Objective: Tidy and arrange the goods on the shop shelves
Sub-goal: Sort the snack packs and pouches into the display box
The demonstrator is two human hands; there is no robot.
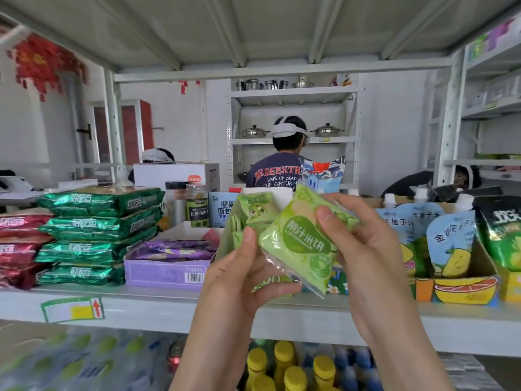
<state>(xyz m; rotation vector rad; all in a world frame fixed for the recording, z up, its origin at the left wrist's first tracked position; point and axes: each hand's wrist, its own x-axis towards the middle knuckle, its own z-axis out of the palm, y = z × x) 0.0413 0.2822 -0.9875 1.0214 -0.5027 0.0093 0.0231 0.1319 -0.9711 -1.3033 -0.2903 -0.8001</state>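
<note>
We read "MADEEXTR", "WAKE UP DEAD" and "THE CONJURIN" on the dark navy T-shirt (pixel 275 176). The green-labelled clear jar (pixel 197 207) says "五香鸡肉", the pale blue packet (pixel 221 208) "坚果" and "面包", the blue spouted pouch (pixel 448 244) "金银花", the lilac cardboard box (pixel 169 273) "Yogurt".

- The snack packet (pixel 304 244) was glossy light-green plastic film, with a clear, crinkled seam at its lower edge.
- The stacked green packs (pixel 95 235) were shiny, creased, metallic-looking foil.
- The purple box (pixel 166 273) was matt cardboard.
- The juice pouches (pixel 451 244) were smooth, glossy plastic with white caps.
- The shelf (pixel 169 309) looked like pale, matt painted metal.
- The pots (pixel 254 131) at the back were polished metal.
</note>
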